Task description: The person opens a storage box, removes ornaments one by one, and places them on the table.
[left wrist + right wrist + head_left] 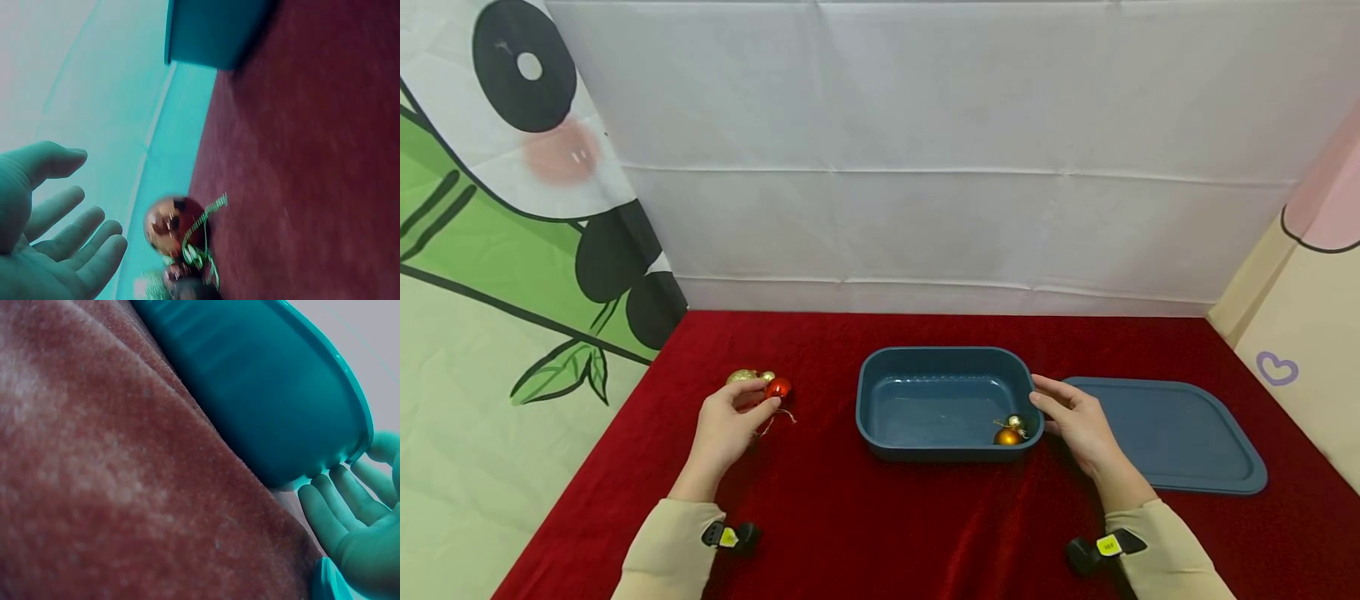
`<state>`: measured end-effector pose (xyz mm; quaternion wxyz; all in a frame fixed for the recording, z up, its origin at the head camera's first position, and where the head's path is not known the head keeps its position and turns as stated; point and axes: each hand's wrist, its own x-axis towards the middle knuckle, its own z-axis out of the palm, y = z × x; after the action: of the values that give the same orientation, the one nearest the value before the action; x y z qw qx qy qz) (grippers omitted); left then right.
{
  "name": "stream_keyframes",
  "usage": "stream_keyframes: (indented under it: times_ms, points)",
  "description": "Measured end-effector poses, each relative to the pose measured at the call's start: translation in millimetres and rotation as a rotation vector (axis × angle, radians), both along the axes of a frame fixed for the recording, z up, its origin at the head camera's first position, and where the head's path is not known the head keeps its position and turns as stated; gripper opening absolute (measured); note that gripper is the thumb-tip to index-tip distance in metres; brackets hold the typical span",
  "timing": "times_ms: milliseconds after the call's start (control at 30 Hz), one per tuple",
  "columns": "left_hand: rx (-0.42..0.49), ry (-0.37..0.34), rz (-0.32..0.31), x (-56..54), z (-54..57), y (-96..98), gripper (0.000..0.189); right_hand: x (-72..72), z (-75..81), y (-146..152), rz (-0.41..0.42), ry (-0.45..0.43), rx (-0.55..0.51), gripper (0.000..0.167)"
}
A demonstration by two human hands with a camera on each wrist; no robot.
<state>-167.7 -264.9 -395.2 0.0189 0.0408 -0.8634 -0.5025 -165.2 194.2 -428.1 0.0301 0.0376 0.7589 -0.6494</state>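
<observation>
My left hand [727,425] is at a small group of Christmas baubles on the left side of the cloth. Its thumb and fingers are spread around a shiny red bauble [778,389]; in the left wrist view a gap shows between the fingers and the bauble [172,225]. A glittery gold bauble [742,376] sits just behind, and a gold string loops out in front. My right hand [1081,422] holds the right end of a blue rectangular container [880,450], thumb at the rim, fingers against the outer wall [294,412]. Inside its near right corner lie an orange-gold bauble [1007,437] and a smaller gold one [1016,421].
A flat blue lid [1180,433] lies on the red cloth [850,525] to the right, partly behind my right hand. A white fabric backdrop [925,233] rises behind the table, with printed cloth at both sides.
</observation>
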Motion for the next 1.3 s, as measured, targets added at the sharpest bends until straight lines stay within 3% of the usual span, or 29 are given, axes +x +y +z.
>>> stream_keyframes:
  times_ms: [267,500,833,1300]
  points:
    - [-0.008,0.046,-0.066,-4.3,4.3,22.0,0.042,-0.2,0.2,1,-0.004,0.0,0.009,0.06]
    - [0.062,0.044,-0.113,-7.4,2.9,42.9,0.041,0.1,0.4,1,0.0,-0.004,0.021,0.06]
    - [0.091,0.072,-0.191,-12.7,4.2,77.3,0.039,-0.5,1.6,2,-0.002,-0.013,0.027,0.06]
    - [0.168,0.056,-0.272,-14.1,6.6,117.0,0.038,-1.3,-0.1,3,0.001,-0.006,0.018,0.06]
